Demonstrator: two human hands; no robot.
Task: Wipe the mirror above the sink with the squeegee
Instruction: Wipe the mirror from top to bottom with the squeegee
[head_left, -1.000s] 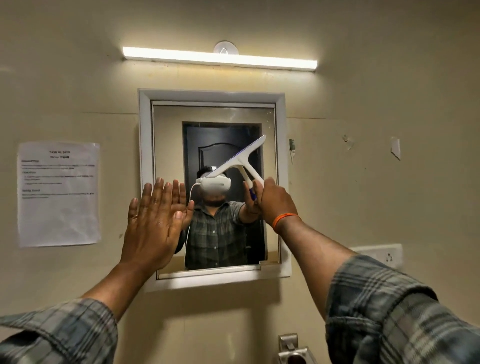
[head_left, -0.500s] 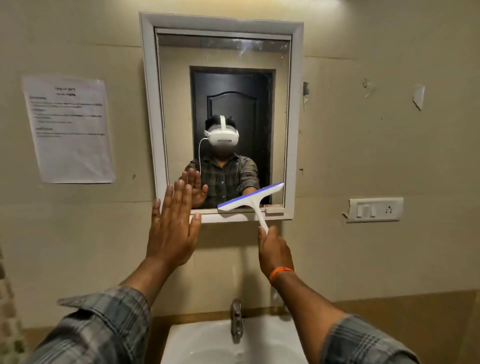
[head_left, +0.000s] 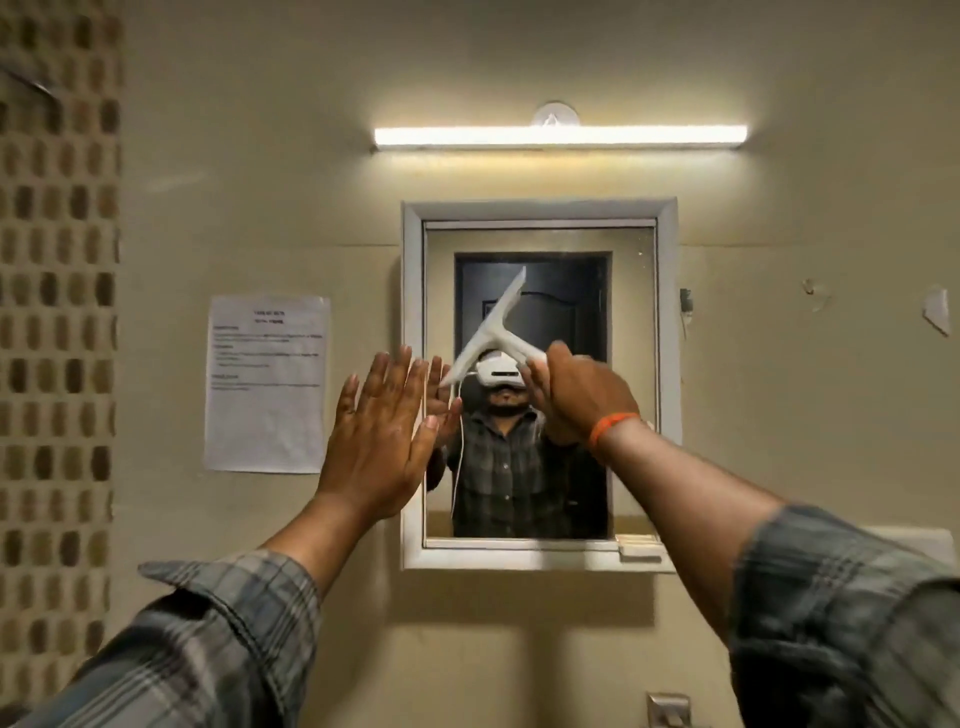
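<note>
A white-framed mirror (head_left: 631, 322) hangs on the beige wall and reflects a person in a plaid shirt. My right hand (head_left: 584, 395) grips the handle of a white squeegee (head_left: 493, 327) in front of the mirror's middle. Its blade is tilted, running from upper right down to lower left. Whether the blade touches the glass I cannot tell. My left hand (head_left: 382, 421) is flat with fingers spread, raised at the mirror's left frame edge. An orange band circles my right wrist.
A tube light (head_left: 558, 136) glows above the mirror. A printed paper notice (head_left: 267, 384) is stuck to the wall left of the mirror. Brown mosaic tiles (head_left: 57, 312) cover the far left. A metal tap top (head_left: 667, 709) shows at the bottom edge.
The squeegee went from the mirror's bottom edge back up to its middle and turned steeper. My view tilted up, so the sink is out of sight and the light shows again.
</note>
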